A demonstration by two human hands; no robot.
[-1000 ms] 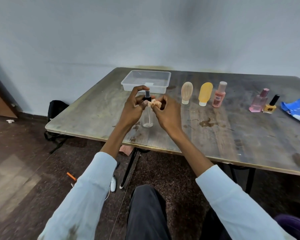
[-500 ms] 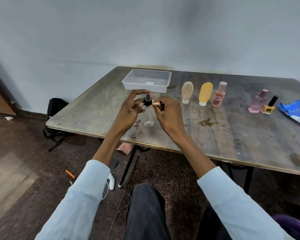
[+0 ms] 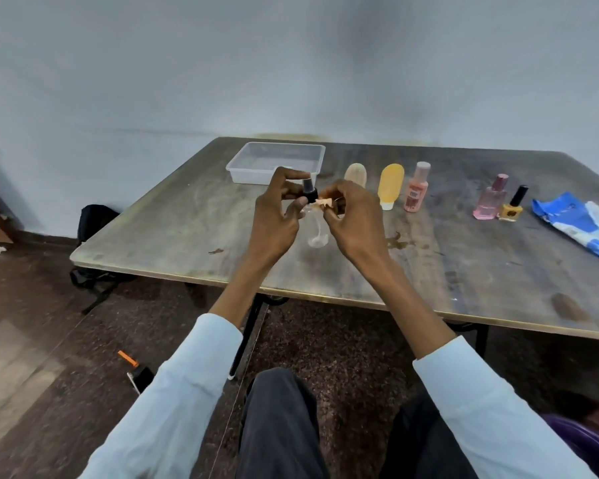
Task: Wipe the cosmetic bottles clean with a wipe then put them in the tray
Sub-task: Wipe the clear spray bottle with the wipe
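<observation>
My left hand grips a clear spray bottle near its black pump top, holding it upright above the table. My right hand pinches a small crumpled peach wipe against the bottle's neck. The clear plastic tray stands behind my hands with nothing in it. To the right stand a beige tube, a yellow tube, a pink bottle, a pink perfume bottle and a yellow nail polish.
A blue and white wipes packet lies at the table's right edge. The wooden table has stains. A black bag sits on the floor at left, with an orange pen and a small dark device near my knee.
My hands stay together on the spray bottle; the wipe has shifted slightly around the neck below the pump. The view has tilted a little.
</observation>
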